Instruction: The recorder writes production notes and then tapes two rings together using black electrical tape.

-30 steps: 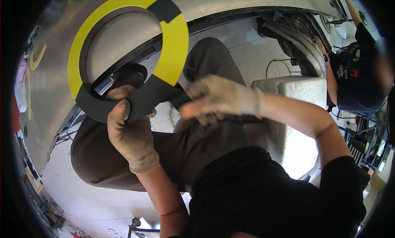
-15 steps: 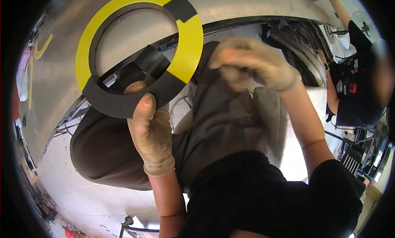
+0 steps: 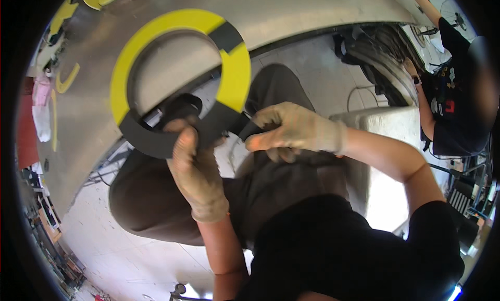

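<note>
A flat, thick-edged ring (image 3: 235, 74), yellow with black sections, is tilted up in front of me near the bench edge. My left hand (image 3: 195, 168), in a ribbed work glove, is closed on its black lower part, thumb on the front face and fingers behind. Inside the ring's opening a curled black strip (image 3: 179, 107) shows behind the lower rim. Beside the ring's lower right, my gloved right hand (image 3: 291, 132) pinches a short black strip end (image 3: 251, 129) between thumb and fingers. Whether both strip parts are one piece is hidden by the ring.
A metal-topped bench (image 3: 291, 14) lies ahead, with yellow curved pieces (image 3: 66, 78) on its left. My knees are under its edge. A pale block-like stand (image 3: 393, 160) is at my right. Another person (image 3: 453, 108) in black works at the far right, near dark striped fabric (image 3: 380, 66).
My right hand has come down and left from above my knee to the ring's lower right, now pinching the black strip. The ring sits slightly lower in view, still in my left hand.
</note>
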The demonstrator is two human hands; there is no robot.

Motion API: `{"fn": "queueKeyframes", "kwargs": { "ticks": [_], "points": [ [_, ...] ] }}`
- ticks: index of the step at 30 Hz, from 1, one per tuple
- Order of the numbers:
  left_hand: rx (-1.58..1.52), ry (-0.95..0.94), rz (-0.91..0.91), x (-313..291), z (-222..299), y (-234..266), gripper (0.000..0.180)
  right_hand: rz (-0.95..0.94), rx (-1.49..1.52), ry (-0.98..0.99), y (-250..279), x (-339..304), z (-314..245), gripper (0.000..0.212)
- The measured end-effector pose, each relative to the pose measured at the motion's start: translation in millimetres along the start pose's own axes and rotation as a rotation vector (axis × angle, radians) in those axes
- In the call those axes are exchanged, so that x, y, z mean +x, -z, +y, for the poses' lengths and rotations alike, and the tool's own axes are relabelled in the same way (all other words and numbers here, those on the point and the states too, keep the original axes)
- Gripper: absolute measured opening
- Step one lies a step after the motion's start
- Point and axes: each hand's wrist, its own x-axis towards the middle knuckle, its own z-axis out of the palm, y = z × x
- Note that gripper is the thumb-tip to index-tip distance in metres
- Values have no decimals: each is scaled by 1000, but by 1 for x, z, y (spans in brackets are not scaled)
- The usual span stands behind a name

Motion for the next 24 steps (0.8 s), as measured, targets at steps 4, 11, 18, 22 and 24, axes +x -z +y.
{"fn": "queueKeyframes", "kwargs": {
  "ticks": [4,11,18,22,24],
  "points": [
    [11,-6,-73,0,-1,16,31,158,-654,1002,23,113,41,44],
    [-82,106,-115,-4,1,23,42,-235,-110,835,29,115,14,54],
    [-237,78,-131,0,3,16,37,-248,-45,227,41,-11,-47,51],
    [-275,-27,-98,-12,-20,0,38,-139,-59,153,4,-15,-93,45],
    [-213,105,-75,-21,-19,-8,42,-210,90,101,1,13,-78,40]
  ]
}}
